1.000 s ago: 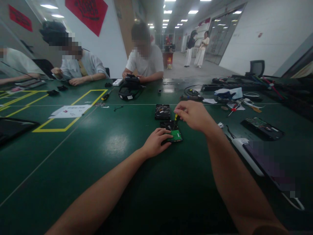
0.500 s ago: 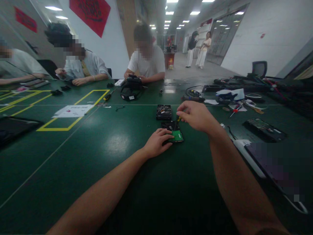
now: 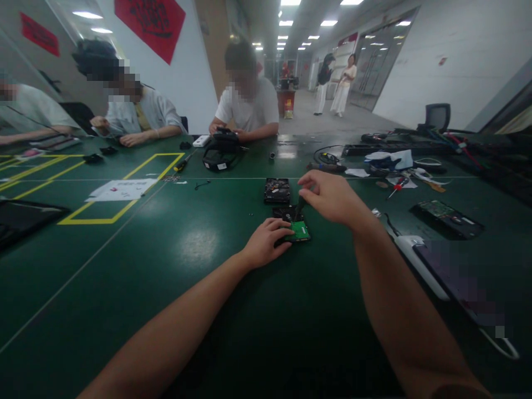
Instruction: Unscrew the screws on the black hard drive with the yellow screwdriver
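Note:
My left hand [image 3: 268,242] grips a hard drive [image 3: 301,229] that lies on the green tabletop [image 3: 187,321]. Its fingers rest across the drive's green circuit board, with the thumb at the near edge. Above the drive's right side, my right hand [image 3: 328,195] is closed on a screwdriver [image 3: 299,206]. The tool stands nearly upright, its lower end down at the drive; the exact contact point is too small to see. Just behind, a second hard drive [image 3: 277,191] lies on the table, touched by neither hand. Tiny screws [image 3: 251,214] lie to the left.
To the right are a phone [image 3: 453,282], a dark device with a circuit board [image 3: 449,218] and a red screwdriver [image 3: 398,188]. A yellow-handled screwdriver [image 3: 182,163] and white paper [image 3: 122,189] lie left. Across the table, a person [image 3: 249,105] sits behind a black bag [image 3: 220,152].
The yellow on the screwdriver near my right fingers no longer shows, and its dark part is now visible. My left hand stays on the drive. The whole view has shifted slightly.

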Tool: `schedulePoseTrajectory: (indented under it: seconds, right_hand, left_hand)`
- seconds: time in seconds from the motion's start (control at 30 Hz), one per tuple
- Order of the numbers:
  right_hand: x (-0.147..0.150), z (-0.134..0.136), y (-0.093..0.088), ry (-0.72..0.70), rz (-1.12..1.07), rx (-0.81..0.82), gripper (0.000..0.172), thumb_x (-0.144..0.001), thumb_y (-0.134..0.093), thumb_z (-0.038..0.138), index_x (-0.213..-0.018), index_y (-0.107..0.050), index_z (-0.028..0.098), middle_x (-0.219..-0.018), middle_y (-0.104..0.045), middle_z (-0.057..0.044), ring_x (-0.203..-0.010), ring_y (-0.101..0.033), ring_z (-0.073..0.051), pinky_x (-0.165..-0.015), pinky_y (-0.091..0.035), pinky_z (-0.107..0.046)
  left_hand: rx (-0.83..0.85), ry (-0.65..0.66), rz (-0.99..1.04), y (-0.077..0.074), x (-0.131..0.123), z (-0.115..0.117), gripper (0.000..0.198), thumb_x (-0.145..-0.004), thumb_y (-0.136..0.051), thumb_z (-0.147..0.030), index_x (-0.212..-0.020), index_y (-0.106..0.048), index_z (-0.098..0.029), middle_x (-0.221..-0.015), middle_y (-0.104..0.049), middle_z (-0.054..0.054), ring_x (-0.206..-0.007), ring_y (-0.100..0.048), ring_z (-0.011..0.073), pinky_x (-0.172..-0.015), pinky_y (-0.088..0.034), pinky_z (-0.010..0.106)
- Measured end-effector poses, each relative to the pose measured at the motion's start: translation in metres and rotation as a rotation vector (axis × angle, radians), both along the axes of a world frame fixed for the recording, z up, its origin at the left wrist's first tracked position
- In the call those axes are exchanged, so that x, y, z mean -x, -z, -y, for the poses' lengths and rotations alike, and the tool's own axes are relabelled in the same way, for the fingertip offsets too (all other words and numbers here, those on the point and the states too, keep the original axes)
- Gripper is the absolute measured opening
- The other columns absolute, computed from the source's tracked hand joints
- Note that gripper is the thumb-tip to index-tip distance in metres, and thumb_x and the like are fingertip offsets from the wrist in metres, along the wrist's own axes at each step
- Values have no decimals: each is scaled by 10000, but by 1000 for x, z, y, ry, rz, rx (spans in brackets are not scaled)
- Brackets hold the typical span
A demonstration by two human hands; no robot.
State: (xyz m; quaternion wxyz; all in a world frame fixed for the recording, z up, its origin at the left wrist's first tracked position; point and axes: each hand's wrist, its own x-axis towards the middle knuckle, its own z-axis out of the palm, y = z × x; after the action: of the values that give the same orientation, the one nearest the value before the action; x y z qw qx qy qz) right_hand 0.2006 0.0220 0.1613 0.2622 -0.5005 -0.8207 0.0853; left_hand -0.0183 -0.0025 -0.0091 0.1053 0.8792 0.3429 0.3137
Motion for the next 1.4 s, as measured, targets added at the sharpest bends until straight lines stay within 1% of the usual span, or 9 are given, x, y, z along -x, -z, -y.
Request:
schedulePoseTrajectory:
  seconds: [0.1,0.2,0.33,0.47,0.73,0.97,1.17,1.27,1.4]
  right_hand:
    - [0,-4,4,72,-9,22,157,-941,-697,290,-1022,-749,165,-945,-794,-96,-824,-715,-228,-800,-520,-356]
    - [-2,-3,4,45,-9,36,160,-949,-697,334,-947,-746,182,-894,-785,-82,-791,-708,-221,-764,-518,-347]
    - [-4,2,0,-56,-30,31,132,-935,-676,266,-1001,-769,201,-935,-795,-62,-809,-712,-212,-769,-518,-332]
    - [-3,3,-3,-68,21,23,239,-904,-641,166,-1079,-801,200,-934,-799,-55,-811,-708,-206,-792,-505,-326]
    - [0,-2,0,-14,44,-43,184,-969,-628,263,-952,-797,194,-910,-793,-71,-834,-705,-218,-804,-488,-330]
    - [-3,1,-2,-29,58,-58,238,-922,-628,148,-1096,-788,180,-1064,-814,-84,-904,-734,-230,-894,-522,-356]
    - [-3,-4,3,63,33,-36,185,-934,-722,341,-1001,-772,176,-997,-811,-103,-914,-736,-255,-849,-527,-371]
    - [-3,-3,2,50,43,-35,170,-935,-722,361,-938,-773,199,-949,-801,-83,-862,-718,-240,-802,-513,-356]
    - [-2,0,-2,-36,90,-54,169,-928,-681,247,-1037,-800,199,-1021,-804,-79,-882,-712,-228,-834,-501,-345]
  left_hand:
    - [0,1,-4,1,0,0,350,-977,-718,-302,-1325,-696,-274,-1402,-660,87,-1326,-547,331,-1120,-507,592]
    - [2,6,-6,1,0,-1,355,-975,-721,-305,-1326,-694,-266,-1402,-661,89,-1330,-543,331,-1122,-506,588]
    - [3,7,-1,0,1,-1,355,-977,-715,-301,-1329,-693,-269,-1395,-661,94,-1337,-542,330,-1123,-505,587]
    - [1,4,-5,1,1,0,364,-976,-717,-310,-1337,-692,-273,-1396,-660,94,-1342,-539,332,-1124,-504,588]
    - [-4,5,1,1,0,-1,357,-975,-719,-312,-1328,-698,-269,-1390,-665,99,-1336,-544,327,-1131,-501,583]
    - [13,4,8,0,0,0,357,-976,-716,-310,-1332,-699,-285,-1393,-665,92,-1346,-544,332,-1131,-502,592]
    - [11,6,1,-2,0,0,359,-976,-714,-306,-1334,-697,-276,-1392,-665,98,-1339,-544,331,-1128,-503,594]
    - [13,5,9,-1,0,0,369,-969,-723,-304,-1336,-696,-287,-1386,-668,96,-1341,-545,333,-1127,-501,603]
    - [17,5,-1,0,0,-1,377,-969,-725,-307,-1344,-694,-287,-1389,-666,93,-1346,-540,332,-1131,-498,599]
